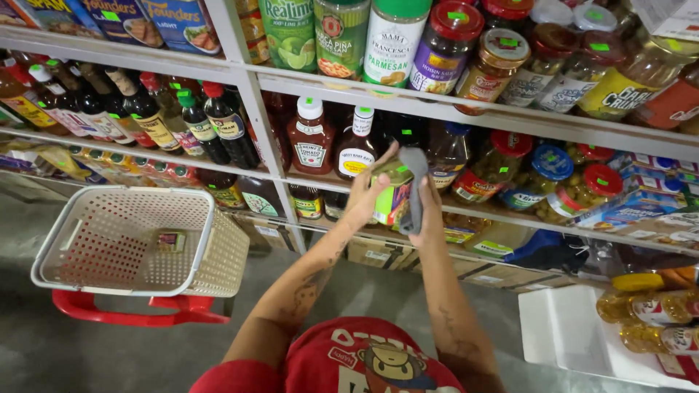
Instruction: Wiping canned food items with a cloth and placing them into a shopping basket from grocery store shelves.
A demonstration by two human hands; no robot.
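Note:
I hold a small can [392, 191] with a green and yellow label in front of the shelves. My left hand [368, 191] grips its left side. My right hand [429, 211] presses a grey cloth [415, 185] against the can's right side. Behind the can stand a red ketchup bottle [310, 137] and a dark sauce bottle [356, 144] on the middle shelf.
A beige perforated basket [211, 255] on a red frame [131, 314] stands to the left with a small item inside. White metal shelves [466, 109] hold jars, bottles and boxes. A white box [568, 327] and oil bottles [648, 320] lie at the lower right.

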